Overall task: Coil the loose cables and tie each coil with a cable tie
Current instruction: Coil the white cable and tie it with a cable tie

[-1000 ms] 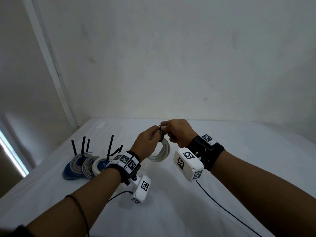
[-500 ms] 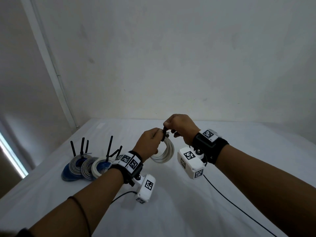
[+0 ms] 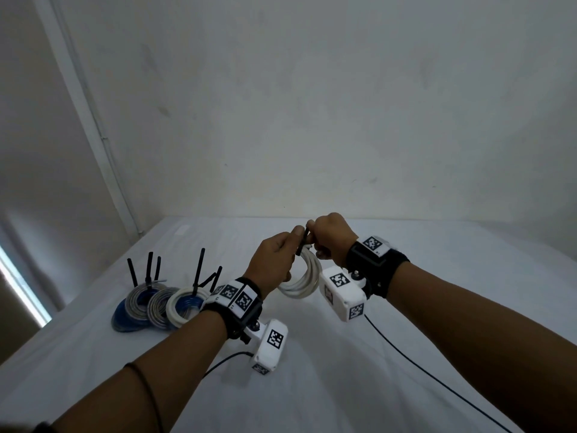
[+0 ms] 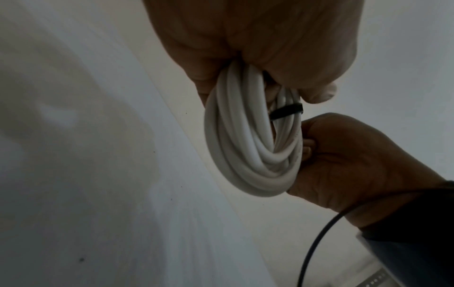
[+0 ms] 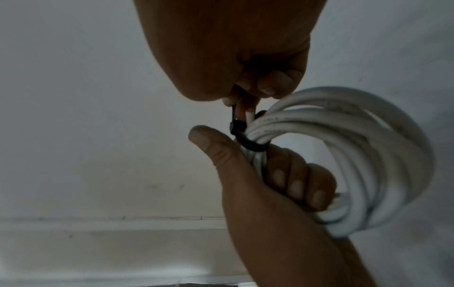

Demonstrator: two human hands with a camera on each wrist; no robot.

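Observation:
A white cable coil (image 3: 304, 275) hangs in the air above the white table, held between both hands. My left hand (image 3: 274, 260) grips the coil's top, fingers curled through the loops (image 5: 294, 180), thumb against the tie. A black cable tie (image 3: 303, 243) is looped round the coil's strands (image 5: 248, 142) (image 4: 286, 112). My right hand (image 3: 331, 237) pinches the tie's free tail (image 5: 234, 112) just above the coil. The tail's tip is hidden in the right fingers.
At the left of the table (image 3: 374, 385) lie several tied coils, blue (image 3: 123, 320), grey (image 3: 159, 304) and white (image 3: 181, 303), with black tie tails sticking up (image 3: 198, 270). Thin black camera leads (image 3: 437, 379) trail from both wrists. A wall stands behind.
Both hands with the coil have risen slightly. The right hand has drawn the tie's tail upward, and the loop sits closer round the strands.

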